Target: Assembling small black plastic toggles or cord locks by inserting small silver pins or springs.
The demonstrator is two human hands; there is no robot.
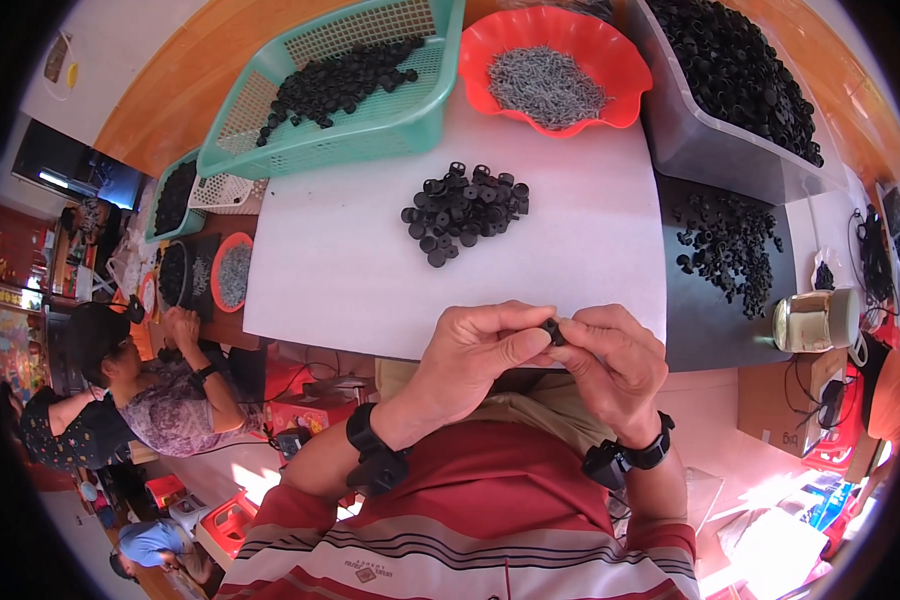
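Just over the near edge of the white work sheet [340,290], both hands meet around one small black plastic part [552,331]. My left hand [475,352] pinches it between thumb and forefinger. From the other side, the fingertips of my right hand [615,360] close on the same part. Fingers cover most of it, so its exact kind does not show. Beyond the hands, a pile of small black round plastic caps [465,210] lies on the sheet; some show a hole in the middle.
At the back stand a green basket [370,140] of black parts, a red bowl [610,105] of small metal screws or pins, and a clear bin [710,150] of black caps. Right are loose small black parts [730,250] and a glass jar [815,322]. A co-worker [170,390] sits left.
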